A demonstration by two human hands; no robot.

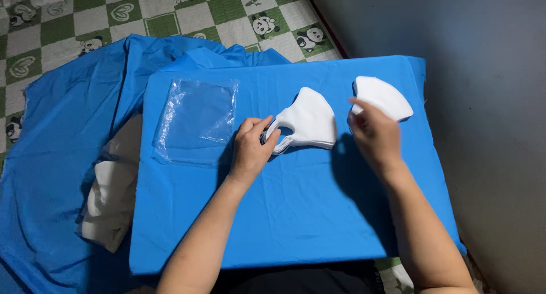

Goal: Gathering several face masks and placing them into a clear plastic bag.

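Observation:
A white face mask stack (310, 120) lies on the blue cloth-covered board (296, 214), its ear loop end pinched by my left hand (253, 146). To the right, a second white mask (382, 96) rests near the board's far right corner. My right hand (372, 132) hovers just in front of that second mask, fingers loosely curled, blurred; I cannot tell if it touches it. A clear plastic bag (196, 120) lies flat left of my left hand.
Blue fabric (57, 157) spreads over the floor at left, with a whitish bundle (114, 191) beside the board's left edge. A green and white patterned mat (170, 9) lies behind. A grey wall (489, 100) runs along the right.

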